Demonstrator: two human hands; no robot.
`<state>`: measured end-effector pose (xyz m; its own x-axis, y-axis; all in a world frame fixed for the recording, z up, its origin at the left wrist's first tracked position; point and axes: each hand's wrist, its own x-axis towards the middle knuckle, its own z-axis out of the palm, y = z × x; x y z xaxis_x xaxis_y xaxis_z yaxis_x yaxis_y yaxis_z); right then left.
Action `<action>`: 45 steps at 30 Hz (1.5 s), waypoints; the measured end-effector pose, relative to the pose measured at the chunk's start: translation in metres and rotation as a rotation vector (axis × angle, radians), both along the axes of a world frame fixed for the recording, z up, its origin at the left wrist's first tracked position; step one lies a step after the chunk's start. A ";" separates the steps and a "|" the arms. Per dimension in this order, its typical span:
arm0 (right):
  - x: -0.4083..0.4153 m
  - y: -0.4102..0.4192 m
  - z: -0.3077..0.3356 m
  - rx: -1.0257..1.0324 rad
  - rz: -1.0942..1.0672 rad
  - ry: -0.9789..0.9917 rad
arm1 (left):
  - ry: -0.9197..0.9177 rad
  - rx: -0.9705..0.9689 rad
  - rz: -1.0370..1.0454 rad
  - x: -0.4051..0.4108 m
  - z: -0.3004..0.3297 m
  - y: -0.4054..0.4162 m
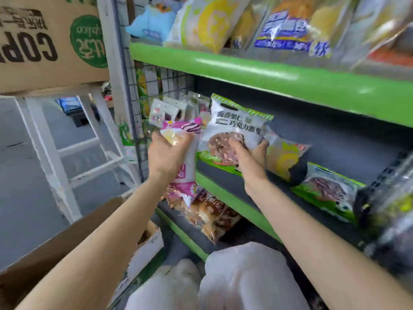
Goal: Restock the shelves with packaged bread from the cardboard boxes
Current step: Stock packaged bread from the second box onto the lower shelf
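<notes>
My right hand (250, 156) holds a chocolate bread pack (234, 128) upright just over the middle shelf (225, 186), nearer it than my left hand (166, 153), which grips a pink pack (185, 168).

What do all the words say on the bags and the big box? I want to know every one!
"COP", upside down and cut off: cardboard box on the white rack.
"巧克力面", with a blurred character after it: white-and-green bread bag, held in the right hand.
Pink-and-white bread bag, gripped in the left hand: too blurred to read.
Blue-labelled bag on the top shelf: too blurred to read.
</notes>
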<state>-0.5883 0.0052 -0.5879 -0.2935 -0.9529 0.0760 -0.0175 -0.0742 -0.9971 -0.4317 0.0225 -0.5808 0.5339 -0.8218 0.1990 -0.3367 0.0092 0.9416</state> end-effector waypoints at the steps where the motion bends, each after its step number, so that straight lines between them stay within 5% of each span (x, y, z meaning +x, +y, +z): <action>1: -0.019 0.002 0.000 0.023 -0.095 0.059 | -0.018 0.008 -0.070 -0.017 0.000 -0.005; 10: -0.142 0.032 -0.040 0.295 -0.650 0.623 | -0.092 0.090 -0.430 -0.152 -0.006 -0.010; 17: -0.147 0.028 -0.062 0.284 -0.498 1.075 | -0.131 0.131 -0.451 -0.158 -0.009 -0.012; 19: -0.140 0.027 -0.052 0.149 -0.378 1.021 | -0.120 0.138 -0.424 -0.151 -0.007 -0.013; 22: -0.122 0.023 -0.033 -0.013 -0.045 0.610 | -0.080 0.154 -0.400 -0.143 -0.004 -0.014; 24: -0.108 0.024 -0.024 0.020 0.179 0.355 | -0.021 0.171 -0.408 -0.139 -0.005 -0.017; 27: -0.097 0.025 -0.018 0.125 0.387 0.282 | 0.138 0.180 -0.480 -0.133 -0.004 -0.017; 33: -0.073 0.001 -0.024 0.088 0.383 0.086 | 0.378 0.114 -0.575 -0.099 -0.005 -0.024; 40: 0.000 -0.072 -0.032 0.054 0.296 -0.073 | 0.077 0.141 -0.667 -0.024 -0.015 -0.076; 45: 0.060 -0.131 -0.043 0.067 0.340 0.072 | -0.292 0.138 -0.602 0.027 -0.032 -0.138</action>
